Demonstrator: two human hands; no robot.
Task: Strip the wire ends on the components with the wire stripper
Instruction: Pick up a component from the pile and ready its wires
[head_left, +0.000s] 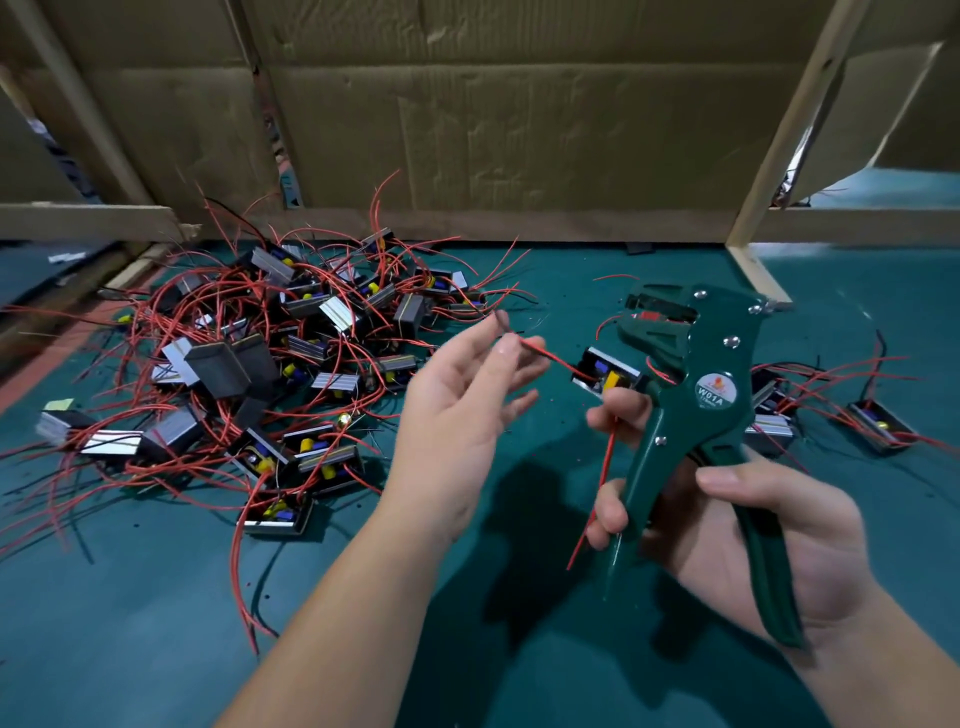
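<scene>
Left hand (467, 400), frame centre, pinches red wire (550, 356) of component (608, 373); right hand (779, 530) grips green wire stripper (722, 358), lower right; component pile (260, 364) mid-left.

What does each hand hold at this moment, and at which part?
The left hand pinches a red wire near its free end. The right hand grips the green wire stripper by its handles; a second red wire passes under its fingers.

The right hand (753, 525) grips the wire stripper (696, 395); the left hand (457, 400) pinches a red wire (550, 358).
</scene>
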